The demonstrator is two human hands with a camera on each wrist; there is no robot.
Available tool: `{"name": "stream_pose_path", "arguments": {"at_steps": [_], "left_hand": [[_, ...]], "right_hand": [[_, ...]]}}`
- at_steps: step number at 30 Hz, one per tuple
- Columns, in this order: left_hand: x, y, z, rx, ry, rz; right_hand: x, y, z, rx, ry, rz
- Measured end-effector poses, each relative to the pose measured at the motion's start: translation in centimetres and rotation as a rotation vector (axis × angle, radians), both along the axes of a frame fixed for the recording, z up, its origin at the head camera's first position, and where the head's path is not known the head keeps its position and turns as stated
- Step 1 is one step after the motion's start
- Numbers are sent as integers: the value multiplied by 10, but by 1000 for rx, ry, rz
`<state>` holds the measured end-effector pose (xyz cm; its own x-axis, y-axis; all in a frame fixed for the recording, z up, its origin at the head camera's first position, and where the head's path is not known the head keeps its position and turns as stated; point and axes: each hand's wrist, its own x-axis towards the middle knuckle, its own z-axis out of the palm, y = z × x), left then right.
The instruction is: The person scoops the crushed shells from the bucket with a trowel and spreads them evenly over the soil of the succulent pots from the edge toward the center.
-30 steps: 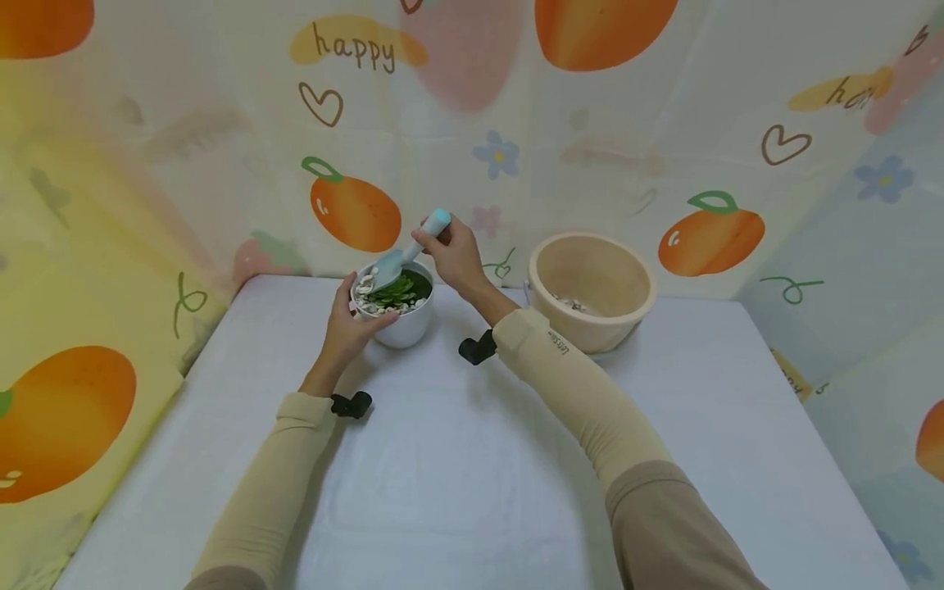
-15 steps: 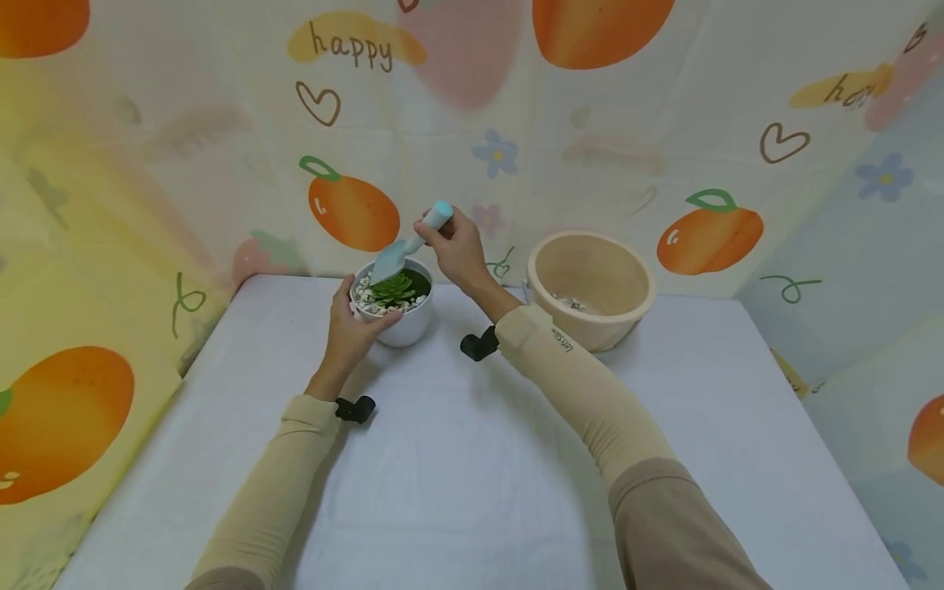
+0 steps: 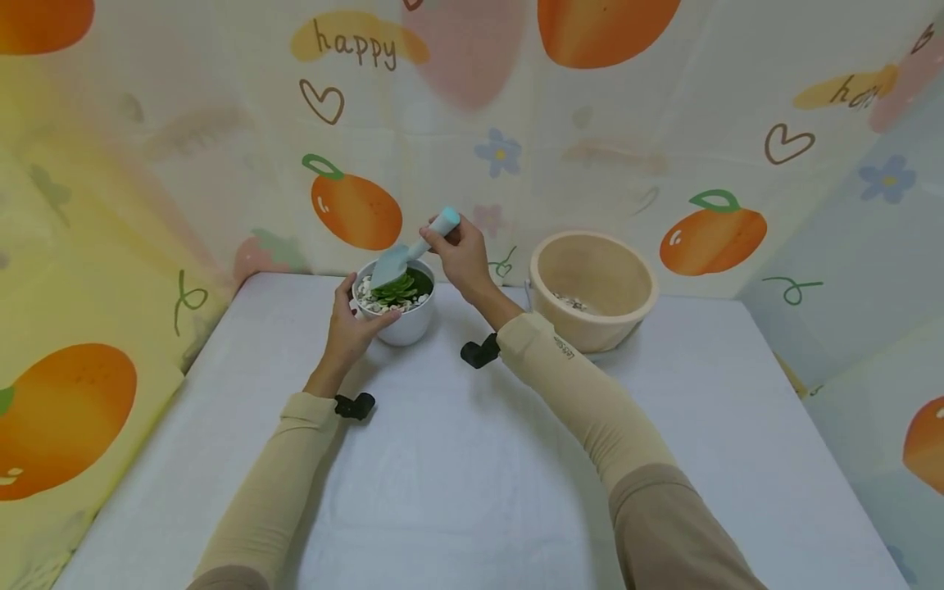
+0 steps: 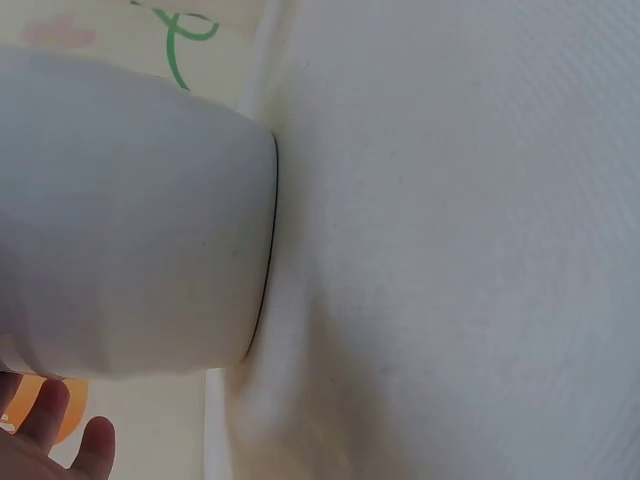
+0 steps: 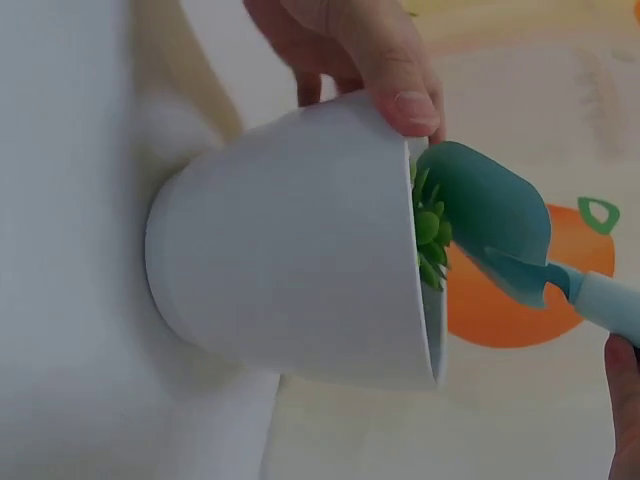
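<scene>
A white flowerpot (image 3: 407, 333) stands on the cloth, holding a green succulent (image 3: 396, 292) and white pebbles (image 3: 367, 297). My left hand (image 3: 350, 334) holds the pot from the left, its thumb at the near rim. In the right wrist view, that thumb lies on the edge of the pot (image 5: 290, 240). Several left fingers (image 4: 45, 415) show beside the pot in the left wrist view. My right hand (image 3: 463, 256) grips the handle of a light blue trowel (image 3: 391, 267). The trowel's blade (image 5: 490, 215) slants down over the pot's mouth, close against the succulent's leaves.
Right of the pot stands a beige bucket (image 3: 593, 334) with a few pebbles (image 3: 571, 303) on its bottom. White cloth (image 3: 442, 483) covers the table. A fruit-patterned sheet (image 3: 442, 106) hangs close behind the pot and bucket.
The trowel has lifted slightly, then lowered again, its handle ending a little further right. The succulent's leaves now look tilted beside the blade. My left hand has stayed on the pot.
</scene>
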<state>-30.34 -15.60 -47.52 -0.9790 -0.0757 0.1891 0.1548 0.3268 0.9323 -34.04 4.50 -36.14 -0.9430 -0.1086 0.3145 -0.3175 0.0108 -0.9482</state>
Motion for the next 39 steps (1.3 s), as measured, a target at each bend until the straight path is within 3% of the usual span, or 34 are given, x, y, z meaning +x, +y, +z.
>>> {"name": "stream_pose_path", "arguments": {"at_steps": [9,19,27,39], "left_hand": [[0,-1,0,14,13,3],[-1,-1,-1,23,22,2],[-1,-1,-1,23,33,-6],[-2,-2,2,-28,7,-16]], "right_hand": [[1,-3,-13,-228,-123,-60],[3,-4,-16,-365,-194,-168],[-1,-1,-17,-422,-232,-217],[-4,18,-4,-465,-233,-199]]}}
